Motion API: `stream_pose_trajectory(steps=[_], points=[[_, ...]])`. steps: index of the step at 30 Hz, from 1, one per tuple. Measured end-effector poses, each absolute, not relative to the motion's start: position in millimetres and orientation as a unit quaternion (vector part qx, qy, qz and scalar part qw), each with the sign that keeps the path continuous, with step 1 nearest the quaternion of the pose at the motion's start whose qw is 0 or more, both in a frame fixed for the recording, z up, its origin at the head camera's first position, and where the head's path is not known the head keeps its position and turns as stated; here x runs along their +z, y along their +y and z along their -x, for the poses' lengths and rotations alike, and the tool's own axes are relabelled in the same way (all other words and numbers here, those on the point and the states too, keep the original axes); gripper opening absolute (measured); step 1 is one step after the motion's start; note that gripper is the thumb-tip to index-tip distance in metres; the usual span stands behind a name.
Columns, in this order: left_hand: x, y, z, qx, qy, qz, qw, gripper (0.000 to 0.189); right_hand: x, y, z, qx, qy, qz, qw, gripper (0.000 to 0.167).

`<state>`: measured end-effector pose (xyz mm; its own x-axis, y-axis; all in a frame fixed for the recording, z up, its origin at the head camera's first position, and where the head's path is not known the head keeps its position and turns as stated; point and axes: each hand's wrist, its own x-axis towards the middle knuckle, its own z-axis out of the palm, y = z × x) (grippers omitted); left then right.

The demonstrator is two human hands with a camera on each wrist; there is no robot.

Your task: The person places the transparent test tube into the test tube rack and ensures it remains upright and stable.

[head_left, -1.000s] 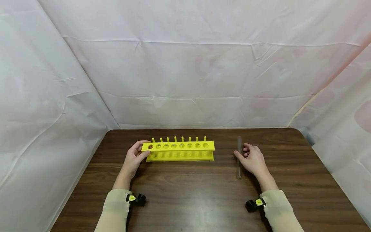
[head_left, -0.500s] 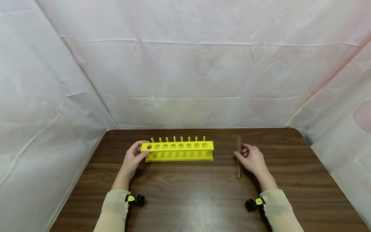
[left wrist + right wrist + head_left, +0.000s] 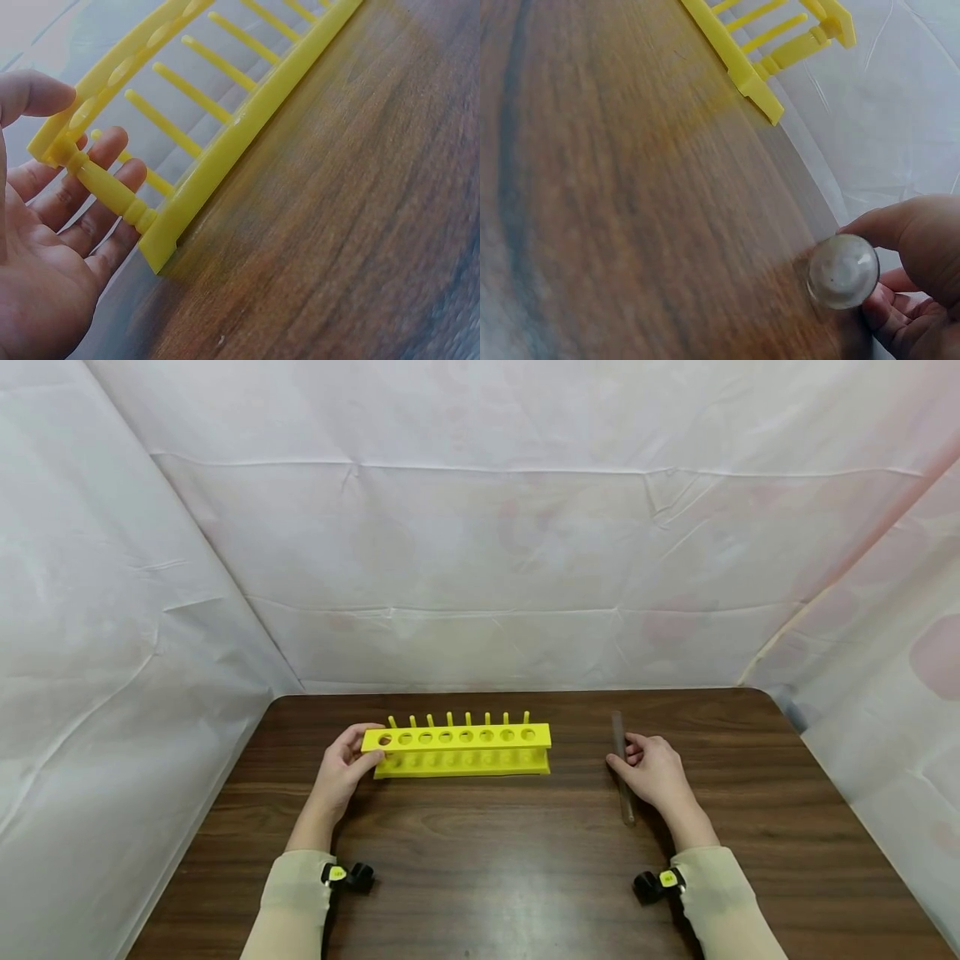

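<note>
A yellow test tube rack [image 3: 456, 745] stands on the table left of centre, with a row of round holes on top and pegs behind. My left hand [image 3: 339, 772] holds its left end. In the left wrist view, the thumb lies on the rack's top bar and the fingers [image 3: 71, 199] reach behind the end post. Off to the right of the rack, my right hand [image 3: 656, 777] pinches a clear glass test tube [image 3: 618, 731] between thumb and fingers. The tube's rounded end [image 3: 844, 274] faces the camera in the right wrist view, close over the tabletop.
Both hands work over a dark wood-grain table [image 3: 480, 852] with rounded far corners. Pale plastic sheeting [image 3: 480, 543] hangs behind it and along both sides. A black wrist camera [image 3: 362, 877] sits on the left cuff, another wrist camera [image 3: 647, 888] on the right.
The test tube has tilted in the right hand, its near end swinging to the right. The left hand stays on the rack; the whole view has shifted slightly.
</note>
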<state>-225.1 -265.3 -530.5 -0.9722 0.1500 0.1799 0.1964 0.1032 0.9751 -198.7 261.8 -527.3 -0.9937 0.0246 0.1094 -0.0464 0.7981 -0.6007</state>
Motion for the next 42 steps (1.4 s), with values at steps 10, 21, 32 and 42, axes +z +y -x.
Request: stream_pose_trajectory(steps=[10,21,32,42], points=[[-531.8,-266.6,225.6,-0.661,-0.74,0.117,0.021,0.045,-522.9,259.4,198.0,0.319,-0.946,-0.009,0.053,0.06],[-531.2,-265.4,225.5,-0.666,-0.737,0.118,0.018,0.047,-524.3,260.6,198.5,0.31,-0.949,-0.012,0.061,0.054],[-531.7,-266.6,225.2,-0.661,-0.74,0.122,0.022,0.044,-525.3,264.8,200.9,0.33,-0.942,-0.013,0.063,0.046],[-531.7,-265.9,225.6,-0.662,-0.739,0.123,0.022,0.043,-526.1,268.4,198.2,0.347,-0.936,-0.014,0.064,0.046]])
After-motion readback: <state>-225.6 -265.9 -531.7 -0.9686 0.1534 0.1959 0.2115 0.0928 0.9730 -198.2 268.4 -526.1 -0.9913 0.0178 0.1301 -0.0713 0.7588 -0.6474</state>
